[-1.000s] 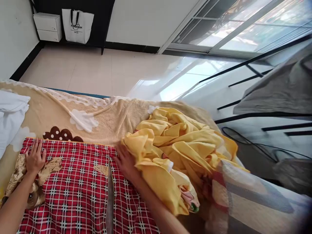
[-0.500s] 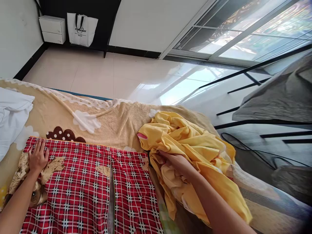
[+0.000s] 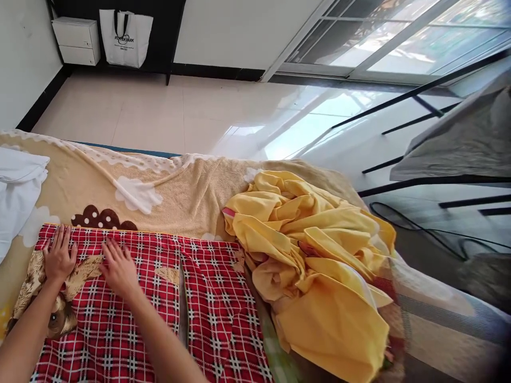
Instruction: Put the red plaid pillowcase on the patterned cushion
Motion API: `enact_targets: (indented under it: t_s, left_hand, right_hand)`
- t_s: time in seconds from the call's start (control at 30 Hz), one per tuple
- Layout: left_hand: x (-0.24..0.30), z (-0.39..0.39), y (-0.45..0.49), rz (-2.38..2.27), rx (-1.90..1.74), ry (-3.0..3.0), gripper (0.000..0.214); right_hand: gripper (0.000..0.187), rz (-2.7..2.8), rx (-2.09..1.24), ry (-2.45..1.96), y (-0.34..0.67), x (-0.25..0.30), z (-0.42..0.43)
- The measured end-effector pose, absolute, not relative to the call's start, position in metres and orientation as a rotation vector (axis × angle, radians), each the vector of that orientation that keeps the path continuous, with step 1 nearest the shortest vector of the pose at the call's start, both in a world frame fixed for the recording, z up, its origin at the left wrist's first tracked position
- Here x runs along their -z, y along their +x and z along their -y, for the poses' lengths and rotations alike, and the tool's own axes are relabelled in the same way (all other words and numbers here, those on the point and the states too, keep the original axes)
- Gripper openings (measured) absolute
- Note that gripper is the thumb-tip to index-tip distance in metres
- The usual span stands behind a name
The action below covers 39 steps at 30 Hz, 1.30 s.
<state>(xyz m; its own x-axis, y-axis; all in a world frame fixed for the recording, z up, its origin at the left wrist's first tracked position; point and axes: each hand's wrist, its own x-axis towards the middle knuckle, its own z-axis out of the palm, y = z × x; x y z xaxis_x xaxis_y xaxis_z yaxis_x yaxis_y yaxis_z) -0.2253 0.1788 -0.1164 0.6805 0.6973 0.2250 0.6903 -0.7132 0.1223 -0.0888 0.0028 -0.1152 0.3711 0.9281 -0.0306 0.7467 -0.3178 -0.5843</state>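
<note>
A red plaid cloth [image 3: 151, 298] with tan animal prints lies spread flat before me, a narrow gap running down through it right of centre. Near its far left corner, my left hand [image 3: 59, 255] rests palm down with the fingers stretched out. My right hand [image 3: 120, 268] lies on the same cloth just to the right, fingers extended and somewhat spread. Neither hand grips anything. Beside the plaid cloth on the right sits a crumpled heap of yellow fabric [image 3: 315, 229], untouched by either hand.
Beneath everything is a beige blanket [image 3: 179, 186] with cloud shapes. White fabric [image 3: 19, 191] lies at the left edge. A black metal rack [image 3: 423, 183] holding grey covering [image 3: 467, 133] stands at right. A white tote bag [image 3: 125, 42] and white boxes [image 3: 77, 42] are by the far wall.
My right hand has let go of the yellow fabric and moved left onto the plaid cloth. The yellow heap has settled, a fold flopping toward me. My left hand stays in place.
</note>
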Motion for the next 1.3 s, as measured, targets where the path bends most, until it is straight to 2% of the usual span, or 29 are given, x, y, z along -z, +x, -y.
enact_targets:
  t_s: [0.23, 0.37, 0.53, 0.7, 0.87, 1.03, 1.3]
  left_hand:
    - [0.117, -0.177, -0.226, -1.191, -0.377, 2.811, 0.062]
    - [0.116, -0.176, -0.226, -1.182, -0.412, 2.795, 0.062]
    - [0.116, -0.177, -0.224, -1.19, -0.398, 2.787, 0.063]
    - [0.117, -0.179, -0.225, -1.173, -0.384, 2.805, 0.063]
    - [0.117, -0.18, -0.225, -1.186, -0.374, 2.79, 0.063]
    - [0.116, -0.178, -0.225, -1.184, -0.381, 2.823, 0.063]
    - [0.092, -0.188, -0.209, -1.199, -0.192, 2.844, 0.065]
  right_hand:
    - [0.057, 1.411, -0.504, -2.375, 0.076, 0.114, 0.152]
    - [0.057, 1.2, -0.293, -2.504, 0.075, 0.119, 0.207]
    - [0.054, 1.35, -0.24, -2.622, 0.067, 0.149, 0.223]
    - [0.055, 1.082, -0.078, -2.774, 0.102, 0.15, 0.241]
    - [0.058, 0.807, -0.011, -2.781, -0.006, 0.141, 0.281]
    - [0.066, 0.578, 0.041, -2.916, -0.122, 0.165, 0.34]
    - [0.068, 0.611, 0.211, -2.847, -0.12, 0.172, 0.338]
